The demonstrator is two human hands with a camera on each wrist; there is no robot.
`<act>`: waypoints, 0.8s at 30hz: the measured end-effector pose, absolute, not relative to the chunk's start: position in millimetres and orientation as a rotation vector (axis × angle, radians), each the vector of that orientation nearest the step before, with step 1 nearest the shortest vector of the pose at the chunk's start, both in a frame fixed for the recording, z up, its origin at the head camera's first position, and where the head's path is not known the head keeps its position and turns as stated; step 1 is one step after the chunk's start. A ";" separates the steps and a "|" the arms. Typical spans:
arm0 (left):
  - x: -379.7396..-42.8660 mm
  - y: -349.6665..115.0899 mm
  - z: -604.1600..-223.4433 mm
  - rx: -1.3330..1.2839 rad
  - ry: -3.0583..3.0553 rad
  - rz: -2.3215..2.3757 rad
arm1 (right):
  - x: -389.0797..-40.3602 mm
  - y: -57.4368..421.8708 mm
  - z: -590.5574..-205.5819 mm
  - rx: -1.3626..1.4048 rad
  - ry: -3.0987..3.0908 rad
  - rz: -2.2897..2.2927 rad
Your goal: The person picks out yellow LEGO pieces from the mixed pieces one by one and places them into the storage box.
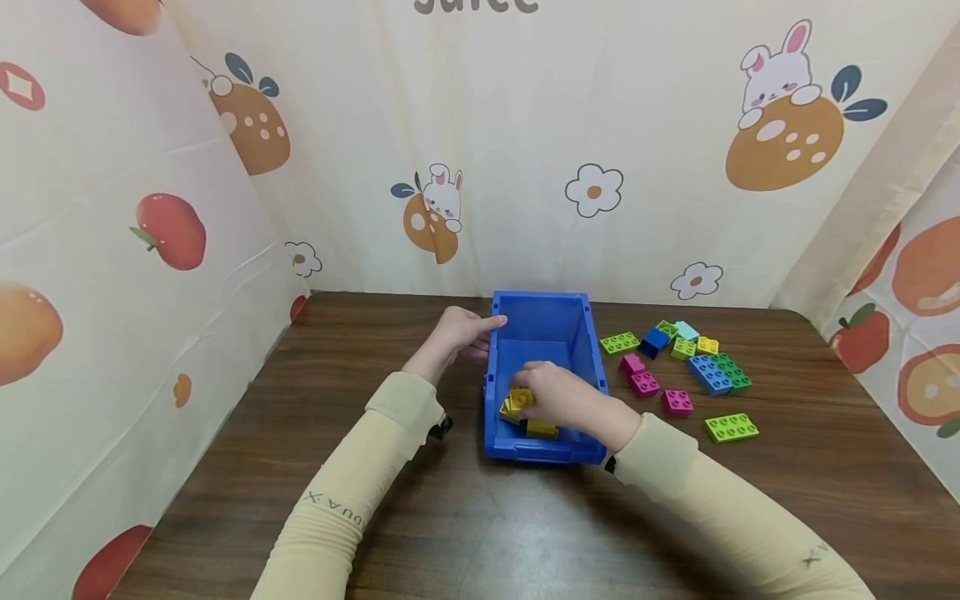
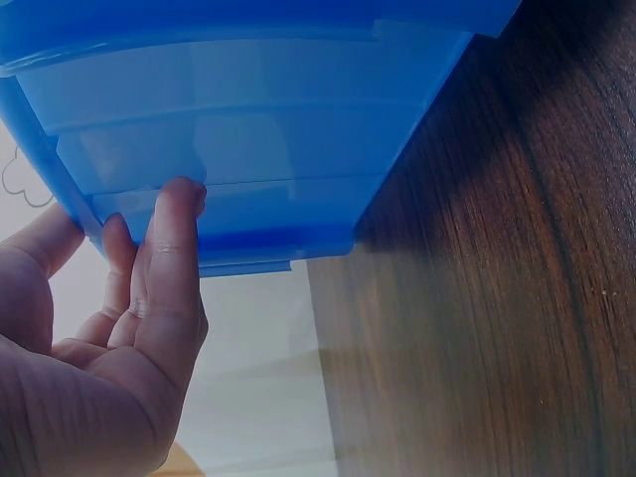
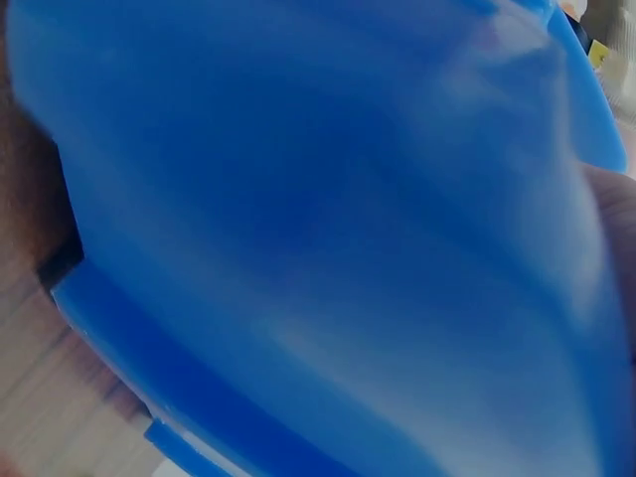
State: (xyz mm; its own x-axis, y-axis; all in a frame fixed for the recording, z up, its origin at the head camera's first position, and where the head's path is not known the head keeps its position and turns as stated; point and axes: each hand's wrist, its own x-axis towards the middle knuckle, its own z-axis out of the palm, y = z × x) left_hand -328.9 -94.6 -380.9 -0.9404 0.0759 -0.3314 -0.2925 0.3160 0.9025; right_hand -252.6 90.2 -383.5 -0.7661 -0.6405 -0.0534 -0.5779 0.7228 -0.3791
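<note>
A blue plastic bin (image 1: 542, 327) stands on the table with its narrow front toward me. My left hand (image 1: 459, 331) grips its left wall near the back; the thumb lies over the rim and the fingers (image 2: 174, 268) rest against the outside. Inside the front part of the bin, my right hand (image 1: 567, 397) bends its fingers down onto a yellow toy brick (image 1: 516, 403). Another yellow brick (image 1: 542, 428) lies just below that hand. The right thumb is hidden. The bin's blue wall (image 3: 298, 238) fills most of the right wrist view.
Right of the bin lie several loose bricks: a lime one (image 1: 732, 427), a magenta one (image 1: 677, 403), a blue one (image 1: 709, 374), a green one (image 1: 732, 372) and a dark blue one (image 1: 654, 342). A printed curtain (image 1: 517, 242) hangs behind the wooden table (image 1: 337, 358).
</note>
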 end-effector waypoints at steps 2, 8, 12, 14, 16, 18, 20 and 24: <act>-329.0 -94.4 -380.8 -0.195 2.272 1.662 | -252.0 89.7 -384.3 -0.985 2.739 -0.514; -329.3 -94.3 -381.5 -0.201 2.278 1.660 | -250.9 88.4 -384.8 -0.993 2.742 -0.506; -329.5 -94.2 -381.9 -0.205 2.277 1.661 | -250.2 88.5 -384.6 -0.995 2.750 -0.495; -329.4 -94.1 -382.0 -0.204 2.273 1.665 | -250.0 88.7 -384.7 -0.993 2.754 -0.486; -329.2 -94.2 -381.9 -0.201 2.274 1.667 | -250.1 88.8 -385.0 -0.990 2.758 -0.474; -329.0 -94.2 -381.8 -0.198 2.273 1.670 | -250.2 89.2 -384.9 -0.984 2.759 -0.464; -328.9 -94.2 -381.6 -0.196 2.275 1.672 | -250.4 89.6 -384.5 -0.978 2.763 -0.454; -329.2 -94.2 -381.6 -0.192 2.283 1.664 | -251.2 91.0 -382.9 -0.984 2.776 -0.423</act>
State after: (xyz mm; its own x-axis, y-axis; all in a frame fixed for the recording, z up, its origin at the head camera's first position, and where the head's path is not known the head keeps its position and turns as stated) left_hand -329.2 -94.2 -381.6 -0.9433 0.0729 -0.3238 -0.2859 0.3166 0.9044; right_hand -251.2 91.0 -382.9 -0.7689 -0.6364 -0.0609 -0.5894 0.7426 -0.3182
